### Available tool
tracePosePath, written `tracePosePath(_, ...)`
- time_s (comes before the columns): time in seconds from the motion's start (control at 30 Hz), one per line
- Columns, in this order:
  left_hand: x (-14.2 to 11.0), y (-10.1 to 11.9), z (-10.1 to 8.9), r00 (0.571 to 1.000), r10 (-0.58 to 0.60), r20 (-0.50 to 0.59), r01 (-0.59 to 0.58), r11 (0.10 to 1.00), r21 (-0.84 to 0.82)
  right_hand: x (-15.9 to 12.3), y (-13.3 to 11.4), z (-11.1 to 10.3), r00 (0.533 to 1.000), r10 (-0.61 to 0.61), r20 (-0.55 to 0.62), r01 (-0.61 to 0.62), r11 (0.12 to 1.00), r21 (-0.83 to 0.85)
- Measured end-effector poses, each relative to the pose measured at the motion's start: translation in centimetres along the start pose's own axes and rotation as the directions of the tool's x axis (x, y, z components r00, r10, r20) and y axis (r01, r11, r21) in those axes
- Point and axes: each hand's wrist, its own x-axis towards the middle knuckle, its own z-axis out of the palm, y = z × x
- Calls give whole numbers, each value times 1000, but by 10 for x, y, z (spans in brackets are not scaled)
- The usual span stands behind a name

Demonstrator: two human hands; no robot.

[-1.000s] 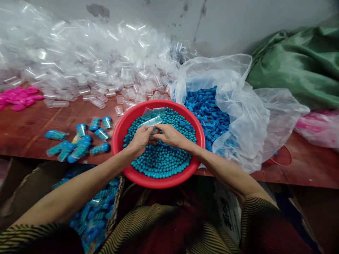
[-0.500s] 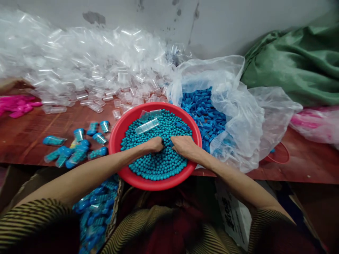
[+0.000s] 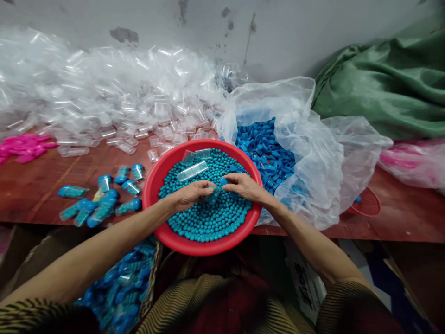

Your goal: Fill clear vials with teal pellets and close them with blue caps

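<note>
A red basin (image 3: 163,234) at the table's front edge is full of small teal balls (image 3: 212,218). Both my hands meet over its middle. My left hand (image 3: 189,194) is closed on a small clear tube (image 3: 212,195) filled with teal balls. My right hand (image 3: 243,184) pinches a blue cap (image 3: 223,181) at the tube's end. Three empty clear tubes (image 3: 192,170) lie on the balls at the far side of the basin.
A heap of clear tubes (image 3: 111,97) covers the back left. A plastic bag of blue caps (image 3: 269,150) lies right of the basin. Filled capped tubes (image 3: 100,204) sit left, with more in a box below (image 3: 118,287). Pink caps (image 3: 24,146), a green sack (image 3: 385,88).
Both hands dipped down into the balls, then rose again; the tube between them now holds teal balls, and my right hand holds a blue cap at its end.
</note>
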Motion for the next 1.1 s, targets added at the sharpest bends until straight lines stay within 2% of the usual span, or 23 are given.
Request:
tracePosePath(0.2,-4,-1,-1,997,44,65,-42,999,-35,-6,-7,5,999,-49,9,49,999,-6)
tracePosePath(0.37,-5,-3,-2,996,52,69,-52,999,-1,-12,-13,3,994,-67,84,62,996,62)
tracePosePath(0.57,-5,-4,4,997,41,65,-42,999,11,-10,-11,9,999,16,-38,-13,997,78)
tracePosePath(0.63,-5,-4,5,999,32,40,-33,999,19,-9,-11,9,997,38,-65,-39,999,-3)
tracePosePath(0.77,3,-6,5,985,-34,-168,77,965,253,-11,-9,8,995,-39,-88,9,946,-323)
tracePosePath(0.83,13,-7,6,972,-70,-222,141,936,322,-13,-7,7,995,-42,-86,3,909,-416)
tracePosePath(0.97,35,-6,14,983,-69,-169,114,955,273,-16,-4,5,995,-13,-98,-27,916,-401)
tracePosePath(1.1,39,2,17,998,-58,-38,63,986,152,-17,0,1,981,28,-193,-72,971,-227)
